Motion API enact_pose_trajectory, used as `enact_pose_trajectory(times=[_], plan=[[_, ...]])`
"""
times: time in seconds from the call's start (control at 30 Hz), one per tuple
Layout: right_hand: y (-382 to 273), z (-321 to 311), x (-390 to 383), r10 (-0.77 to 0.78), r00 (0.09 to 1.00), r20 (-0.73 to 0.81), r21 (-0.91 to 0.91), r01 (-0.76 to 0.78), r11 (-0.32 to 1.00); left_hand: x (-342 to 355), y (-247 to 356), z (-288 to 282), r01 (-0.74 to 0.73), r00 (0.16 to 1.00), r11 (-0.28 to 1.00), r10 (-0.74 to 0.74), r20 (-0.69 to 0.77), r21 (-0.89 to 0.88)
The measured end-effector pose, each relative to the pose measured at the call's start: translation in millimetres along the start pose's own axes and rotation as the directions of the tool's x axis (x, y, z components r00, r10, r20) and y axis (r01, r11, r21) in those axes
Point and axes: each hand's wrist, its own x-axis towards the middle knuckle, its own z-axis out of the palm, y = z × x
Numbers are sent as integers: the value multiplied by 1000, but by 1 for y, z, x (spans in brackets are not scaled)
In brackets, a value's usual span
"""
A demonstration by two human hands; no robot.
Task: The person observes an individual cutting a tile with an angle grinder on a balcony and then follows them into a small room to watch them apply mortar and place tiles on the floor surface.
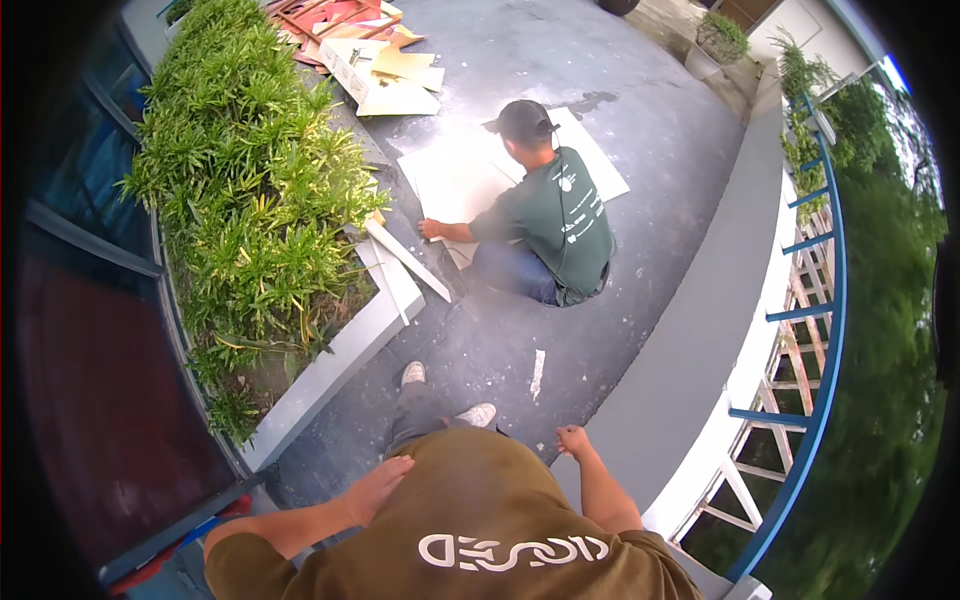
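Olive shirt (480, 485) at 6 o'clock | left hand (378, 488) loosely open against it, empty; right hand (573, 440) part-curled, can't tell if gripping | white panel (450, 185) at 12, before co-worker (565, 220) | I judge: standby; next calls for stepping closer

Worn shirt: olive-brown fabric T-shirt (480, 490) with white lettering, the left hand (378, 489) at its side.
Floor mark: narrow whitish strip (538, 375), flat, right of the pale-walled leafy planter (330, 376), ahead of the curled right hand (572, 441).
Boards: large, flat white sheets (455, 178) right of the planter, farther off, a co-worker's hand (431, 229) at one edge.
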Motion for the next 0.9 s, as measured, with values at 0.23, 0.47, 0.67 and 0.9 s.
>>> enact_pose_trajectory(times=[0.23,0.47,0.67,0.9], plan=[[20,2,-1,86,994,65,-146,-76,986,2,17,27,339,923,910,-371,-100,-239],[-55,55,27,-128,991,27,-119,131,984,-26,-29,22,230,927,883,-327,-185,-408],[-113,90,14,-382,923,44,-296,377,878,-64,-67,35,89,981,992,-103,-164,-92],[-47,70,56,-271,962,37,-318,268,910,-31,-32,0,-155,946,953,219,-239,262]])
